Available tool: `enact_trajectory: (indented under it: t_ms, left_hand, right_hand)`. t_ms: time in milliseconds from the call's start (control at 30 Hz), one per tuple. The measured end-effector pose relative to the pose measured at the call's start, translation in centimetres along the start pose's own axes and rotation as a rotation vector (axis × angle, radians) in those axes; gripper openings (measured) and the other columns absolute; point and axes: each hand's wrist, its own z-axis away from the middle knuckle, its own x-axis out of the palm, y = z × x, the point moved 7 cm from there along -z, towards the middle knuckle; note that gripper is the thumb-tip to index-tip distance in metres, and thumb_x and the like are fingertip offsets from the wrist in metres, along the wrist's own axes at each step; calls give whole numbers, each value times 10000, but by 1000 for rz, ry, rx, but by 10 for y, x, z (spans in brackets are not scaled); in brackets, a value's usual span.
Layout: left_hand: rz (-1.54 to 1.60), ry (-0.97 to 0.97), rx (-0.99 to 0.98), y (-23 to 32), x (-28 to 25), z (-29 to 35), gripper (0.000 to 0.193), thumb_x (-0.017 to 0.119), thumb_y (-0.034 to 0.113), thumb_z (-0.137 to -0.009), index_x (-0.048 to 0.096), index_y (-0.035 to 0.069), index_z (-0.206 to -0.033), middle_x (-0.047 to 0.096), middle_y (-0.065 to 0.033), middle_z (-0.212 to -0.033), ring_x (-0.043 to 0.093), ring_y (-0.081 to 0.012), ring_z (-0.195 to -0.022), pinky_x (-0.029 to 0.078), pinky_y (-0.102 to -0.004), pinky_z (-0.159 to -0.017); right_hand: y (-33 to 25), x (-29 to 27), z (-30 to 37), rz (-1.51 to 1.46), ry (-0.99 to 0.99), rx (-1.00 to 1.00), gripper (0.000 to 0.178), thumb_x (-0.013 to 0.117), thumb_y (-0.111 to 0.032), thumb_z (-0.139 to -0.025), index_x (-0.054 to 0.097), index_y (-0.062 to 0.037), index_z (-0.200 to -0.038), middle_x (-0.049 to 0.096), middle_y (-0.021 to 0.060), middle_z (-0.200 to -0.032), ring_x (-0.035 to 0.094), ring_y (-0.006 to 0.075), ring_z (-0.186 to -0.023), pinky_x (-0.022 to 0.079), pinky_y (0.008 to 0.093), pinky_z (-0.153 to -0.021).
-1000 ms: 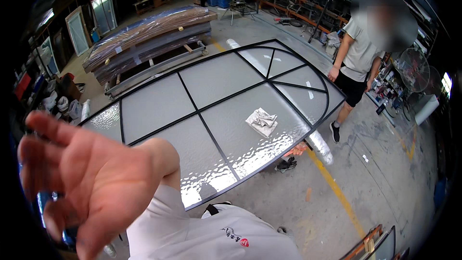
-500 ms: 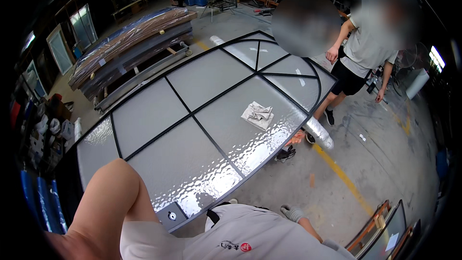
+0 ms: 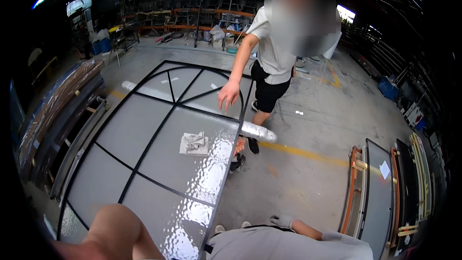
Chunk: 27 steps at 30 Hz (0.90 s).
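Note:
A large glass door panel [image 3: 147,124] with black bars and textured glass lies flat in front of me. My left arm rises bent at the lower left, over the panel's near part; its hand is out of view. My right hand [image 3: 284,220], in a pale grey glove, hangs low beside my right side, away from the panel. Its fingers look loosely stretched, with nothing visible in them. A crumpled whitish cloth [image 3: 194,143] rests on the glass. Across the panel's far right edge, a co-worker's bare hand [image 3: 229,95] hangs over the curved bars.
The co-worker [image 3: 275,70] stands at the panel's far right. A wrapped roll [image 3: 259,132] sticks out under the panel, near orange and black gloves [image 3: 237,156]. Framed panels [image 3: 378,190] stand at the right. Wrapped stacks [image 3: 57,110] lie at the left; racks [image 3: 178,17] stand behind.
My view has turned to the right, so the panel appears farther left and more standing frames show. The co-worker's arm now extends over the panel. My right hand still hangs at my side.

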Motion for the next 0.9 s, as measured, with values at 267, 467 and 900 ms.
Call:
enact_trajectory:
  t_ms: [267,467,900]
  left_hand:
    - [91,-86,-500,-135,56,102,353,482,508,-928,576,248,-1146,547,-52,-1257,512,-249,-1137,253,-502,-1081]
    - [113,-69,-542,-154,61,103,353,483,505,-928,573,246,-1150,547,-52,-1253,512,-248,-1134,255,-500,-1079]
    - [129,-41,-579,-122,83,143,356,486,498,-926,566,241,-1160,547,-50,-1243,513,-246,-1128,260,-497,-1075]
  right_hand:
    - [21,64,90,-196,31,252,524,478,-479,-896,605,-89,-1222,570,203,-1265,512,350,-1205,400,409,-1017]
    - [-2,66,94,-226,32,262,507,476,-459,-905,643,-46,-1146,605,208,-1205,557,344,-1145,433,407,-970]
    - [23,36,81,-143,48,29,493,449,-462,-920,622,-74,-1171,612,210,-1168,552,394,-1115,445,442,-949]
